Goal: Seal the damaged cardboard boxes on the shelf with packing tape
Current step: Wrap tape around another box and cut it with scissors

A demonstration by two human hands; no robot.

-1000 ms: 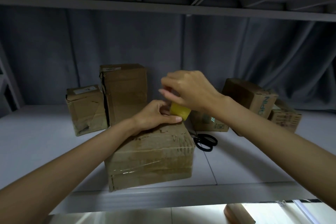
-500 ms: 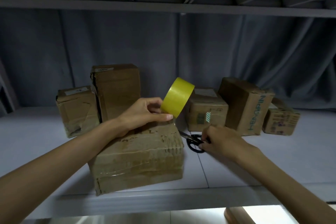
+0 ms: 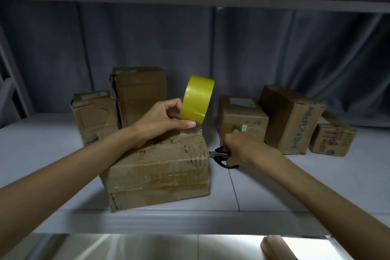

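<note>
Keep your left hand [image 3: 162, 121] pinching the yellow tape roll [image 3: 197, 99] taut above the worn cardboard box [image 3: 160, 167] at the shelf's front edge; your right hand [image 3: 242, 145], gripping the black scissors [image 3: 221, 157], cuts close to the roll.

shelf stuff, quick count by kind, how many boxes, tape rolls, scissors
cardboard boxes: 6 (front box, crumpled left box, tall box, labelled box, HENGPIN box, far right box)
yellow tape roll: 1
black-handled scissors: 1
total: 8
</note>
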